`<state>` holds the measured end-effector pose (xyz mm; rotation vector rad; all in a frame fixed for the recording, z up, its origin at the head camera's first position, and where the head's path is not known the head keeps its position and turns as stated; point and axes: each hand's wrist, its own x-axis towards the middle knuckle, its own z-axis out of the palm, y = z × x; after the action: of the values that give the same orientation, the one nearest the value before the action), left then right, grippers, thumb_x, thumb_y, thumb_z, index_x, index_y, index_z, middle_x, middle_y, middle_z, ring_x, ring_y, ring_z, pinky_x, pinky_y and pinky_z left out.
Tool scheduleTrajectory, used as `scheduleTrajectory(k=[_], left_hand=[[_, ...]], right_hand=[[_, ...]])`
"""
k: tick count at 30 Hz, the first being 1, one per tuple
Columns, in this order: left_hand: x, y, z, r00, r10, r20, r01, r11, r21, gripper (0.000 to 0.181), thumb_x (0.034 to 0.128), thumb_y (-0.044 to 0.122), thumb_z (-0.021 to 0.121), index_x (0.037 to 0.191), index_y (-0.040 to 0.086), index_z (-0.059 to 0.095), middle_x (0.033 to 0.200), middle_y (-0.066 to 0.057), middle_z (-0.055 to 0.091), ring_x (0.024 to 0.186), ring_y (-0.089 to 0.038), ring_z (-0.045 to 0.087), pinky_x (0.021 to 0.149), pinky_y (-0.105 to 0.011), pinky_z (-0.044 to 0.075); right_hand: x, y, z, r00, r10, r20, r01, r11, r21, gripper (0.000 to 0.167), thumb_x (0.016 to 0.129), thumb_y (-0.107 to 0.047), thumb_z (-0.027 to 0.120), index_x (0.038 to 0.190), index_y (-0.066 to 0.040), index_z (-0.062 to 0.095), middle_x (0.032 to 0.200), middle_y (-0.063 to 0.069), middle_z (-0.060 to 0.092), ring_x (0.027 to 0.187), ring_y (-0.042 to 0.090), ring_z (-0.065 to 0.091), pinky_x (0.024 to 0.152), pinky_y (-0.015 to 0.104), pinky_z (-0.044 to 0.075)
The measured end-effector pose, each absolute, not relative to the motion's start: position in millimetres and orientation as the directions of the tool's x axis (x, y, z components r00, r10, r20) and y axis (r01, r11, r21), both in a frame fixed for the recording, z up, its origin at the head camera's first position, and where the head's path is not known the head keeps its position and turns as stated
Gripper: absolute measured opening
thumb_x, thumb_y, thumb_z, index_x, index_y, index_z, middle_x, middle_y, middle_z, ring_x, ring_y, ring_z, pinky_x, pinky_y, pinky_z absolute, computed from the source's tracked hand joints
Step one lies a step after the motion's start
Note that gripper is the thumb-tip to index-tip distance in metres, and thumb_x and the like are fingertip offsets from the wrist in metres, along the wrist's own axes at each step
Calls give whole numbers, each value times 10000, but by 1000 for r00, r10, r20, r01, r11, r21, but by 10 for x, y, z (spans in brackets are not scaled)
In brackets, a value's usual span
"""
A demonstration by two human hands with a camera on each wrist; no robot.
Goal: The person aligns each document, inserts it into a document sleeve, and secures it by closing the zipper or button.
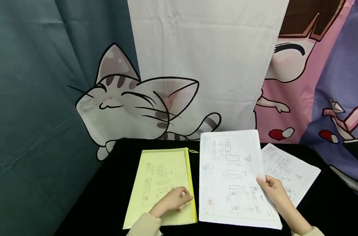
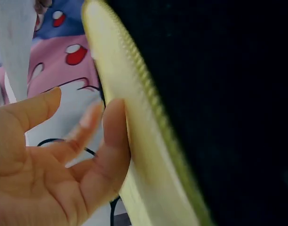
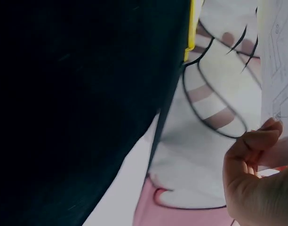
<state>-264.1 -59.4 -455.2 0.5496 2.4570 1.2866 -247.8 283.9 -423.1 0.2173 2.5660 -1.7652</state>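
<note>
My right hand pinches the right edge of a white paper with technical drawings, thumb on its face. In the right wrist view, the same hand grips the edge of the paper. A yellow zip document pouch lies flat to the left, with a printed drawing showing through it. Over its lower right part is my left hand, fingers loosely bent and holding nothing. The left wrist view has the side of that hand against the pouch.
A second white printed paper lies slanted on the black tablecloth, partly behind the held one. A yellow pull loop sticks out at the pouch's top right corner. Behind the table hangs a cartoon-printed curtain.
</note>
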Motion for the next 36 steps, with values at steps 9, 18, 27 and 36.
scheduleTrajectory(k=[9, 18, 27, 36], left_hand=[[-2832, -337, -4623, -941, 309, -135, 165, 772, 614, 394, 831, 261, 703, 609, 43, 461, 463, 22, 368, 328, -79, 345, 320, -162, 312], [-2829, -460, -4455, -862, 390, -324, -17, 615, 788, 323, 894, 34, 539, 611, 109, 403, 511, 2, 446, 414, -82, 372, 388, -144, 360], [-2811, -515, -4508, -838, 458, -298, 44, 600, 799, 286, 887, 37, 505, 602, 46, 483, 524, 9, 470, 422, -79, 407, 411, -135, 389], [-2736, -463, -4478, -836, 526, -153, 211, 567, 796, 312, 891, 1, 480, 581, 30, 467, 476, 25, 448, 398, -85, 418, 388, -152, 401]], right_hand=[[-2423, 2964, -4349, -986, -28, -162, 136, 413, -900, 484, 1016, -177, 396, 1329, 183, 315, 837, 55, 703, 632, 165, 679, 565, 277, 570], [-2362, 3036, -4358, -963, -228, -147, 37, 425, -905, 502, 1012, -188, 407, 1271, 235, 332, 844, 115, 706, 624, 203, 689, 557, 308, 576], [-2397, 3090, -4392, -878, -452, -157, -26, 372, -928, 438, 1005, -146, 419, 1177, 257, 403, 876, 163, 705, 655, 206, 699, 566, 281, 577], [-2473, 2969, -4401, -897, -409, -170, -9, 402, -916, 385, 989, -133, 450, 1147, 217, 478, 870, 186, 705, 652, 228, 701, 561, 284, 577]])
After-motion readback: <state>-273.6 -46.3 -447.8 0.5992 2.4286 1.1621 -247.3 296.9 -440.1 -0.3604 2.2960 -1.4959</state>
